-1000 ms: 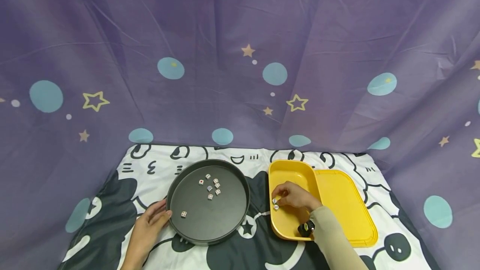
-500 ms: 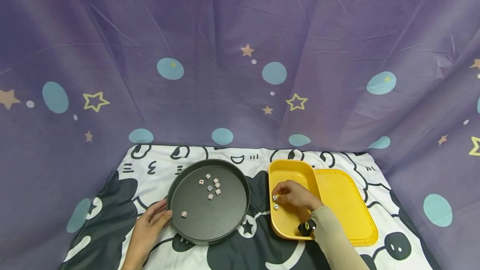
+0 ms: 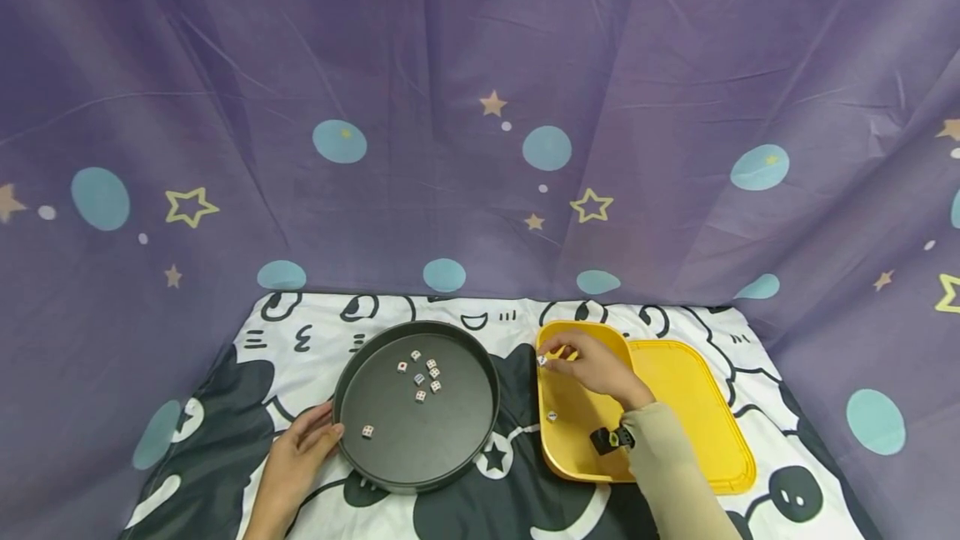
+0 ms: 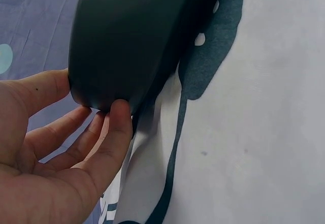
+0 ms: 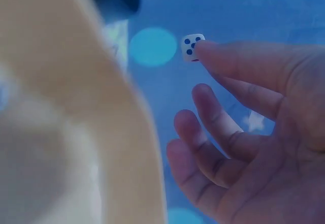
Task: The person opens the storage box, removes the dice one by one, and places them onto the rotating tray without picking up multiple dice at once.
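Die [image 5: 192,46]: white with blue pips, pinched at the right hand's [image 3: 592,365] fingertips, above the yellow tray's [image 3: 581,461] far left corner.
Second die [image 3: 552,416]: lying in that tray.
Left hand [image 3: 296,452]: fingers relaxed, touching the black round pan's [image 3: 450,461] rim.
Pan: holds several dice [image 3: 423,373].

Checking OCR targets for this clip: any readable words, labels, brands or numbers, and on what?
No words, brands or numerals can be read in any view.
Die pinched in the right hand: one face shows blue pips, about four, partly hidden by a fingertip.
Dice in the black round tray: pips too small to count.
Die left in the yellow tray: too small to read.
Tablecloth: cartoon squiggles only, no letters.
Purple backdrop: stars and dots only.
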The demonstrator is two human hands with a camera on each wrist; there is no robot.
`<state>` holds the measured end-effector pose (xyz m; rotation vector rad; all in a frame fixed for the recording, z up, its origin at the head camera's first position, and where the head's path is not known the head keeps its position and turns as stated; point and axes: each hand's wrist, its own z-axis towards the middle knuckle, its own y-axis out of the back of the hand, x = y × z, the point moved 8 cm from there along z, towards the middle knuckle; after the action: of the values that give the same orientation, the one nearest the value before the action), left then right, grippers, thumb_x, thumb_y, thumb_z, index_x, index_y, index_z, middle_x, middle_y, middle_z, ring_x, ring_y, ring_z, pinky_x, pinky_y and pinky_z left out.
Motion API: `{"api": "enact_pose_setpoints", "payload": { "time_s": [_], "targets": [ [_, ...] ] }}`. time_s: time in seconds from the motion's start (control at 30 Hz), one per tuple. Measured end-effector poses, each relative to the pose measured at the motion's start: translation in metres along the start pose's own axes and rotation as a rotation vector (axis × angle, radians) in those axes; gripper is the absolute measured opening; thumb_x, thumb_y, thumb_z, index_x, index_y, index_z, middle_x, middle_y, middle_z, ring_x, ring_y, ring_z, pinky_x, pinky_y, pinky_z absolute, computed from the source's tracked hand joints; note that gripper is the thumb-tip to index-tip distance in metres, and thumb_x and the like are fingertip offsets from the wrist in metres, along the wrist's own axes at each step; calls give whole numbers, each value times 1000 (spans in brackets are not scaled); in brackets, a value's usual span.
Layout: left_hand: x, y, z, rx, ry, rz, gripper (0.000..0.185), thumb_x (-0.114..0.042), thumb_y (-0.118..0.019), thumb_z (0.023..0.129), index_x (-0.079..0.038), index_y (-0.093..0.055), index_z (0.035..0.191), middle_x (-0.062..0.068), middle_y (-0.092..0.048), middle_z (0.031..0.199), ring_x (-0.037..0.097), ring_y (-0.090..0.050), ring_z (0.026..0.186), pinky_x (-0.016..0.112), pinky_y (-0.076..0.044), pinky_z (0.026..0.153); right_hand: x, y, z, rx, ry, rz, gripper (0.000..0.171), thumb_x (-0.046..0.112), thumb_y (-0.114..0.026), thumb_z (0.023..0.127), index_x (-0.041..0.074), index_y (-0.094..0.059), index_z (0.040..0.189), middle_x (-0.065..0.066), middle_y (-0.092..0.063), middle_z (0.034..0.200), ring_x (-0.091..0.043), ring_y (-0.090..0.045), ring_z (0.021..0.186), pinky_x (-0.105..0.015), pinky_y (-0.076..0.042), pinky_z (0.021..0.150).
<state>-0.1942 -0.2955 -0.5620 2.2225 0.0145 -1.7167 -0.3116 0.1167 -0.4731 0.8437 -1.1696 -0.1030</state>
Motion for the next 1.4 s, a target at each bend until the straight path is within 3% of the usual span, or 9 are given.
{"api": "enact_pose_setpoints", "payload": {
  "time_s": [0.2, 0.47, 0.63, 0.93, 1.17, 1.4],
  "targets": [
    [2, 1, 1, -1, 2, 0, 56, -16, -69, 97, 0, -46, 145, 26, -50, 143, 2, -60, 108, 23, -56, 87, 35, -15, 25, 16, 43, 32, 13, 10, -70, 95, 9, -73, 107, -1, -64, 103, -20, -58, 92, -36, -52, 83],
    [1, 0, 1, 0, -14, -19, 54, -15, -69, 97, 0, -47, 144, 26, -50, 143, -7, -59, 101, 21, -56, 86, 71, -61, 67, 30, 126, 50, 15, 6, -71, 93, 5, -73, 107, -6, -67, 101, -29, -58, 95, -38, -53, 82],
    [0, -1, 0, 5, -26, -31, 54, -14, -69, 97, 0, -48, 144, 26, -50, 143, -10, -58, 99, 20, -55, 86, 77, -95, 88, 64, 93, 67, 16, 7, -70, 94, 7, -73, 109, -9, -66, 105, -24, -58, 91, -33, -52, 79],
    [1, -1, 0, 3, -36, -43, 53, -13, -69, 96, 1, -48, 143, 25, -51, 142, -9, -58, 100, 20, -56, 85, 75, -135, 106, 74, 78, 18, 14, 6, -74, 90, 8, -74, 104, -1, -68, 98, -17, -63, 92, -24, -53, 82],
    [1, -2, 0, 2, -29, -39, 53, -13, -68, 97, 1, -48, 144, 26, -50, 143, -6, -59, 103, 21, -55, 87, 70, -146, 107, 67, 33, 22, 15, 3, -73, 90, 6, -73, 105, -10, -67, 103, -26, -62, 99, -27, -54, 86],
    [1, 1, 0, -4, -21, -32, 53, -13, -68, 97, 0, -48, 144, 26, -50, 143, -5, -59, 103, 21, -55, 86, 79, -122, 98, 55, 65, 47, 17, 6, -72, 91, 5, -73, 109, -11, -68, 107, -24, -63, 98, -28, -52, 83]
  ]
}}
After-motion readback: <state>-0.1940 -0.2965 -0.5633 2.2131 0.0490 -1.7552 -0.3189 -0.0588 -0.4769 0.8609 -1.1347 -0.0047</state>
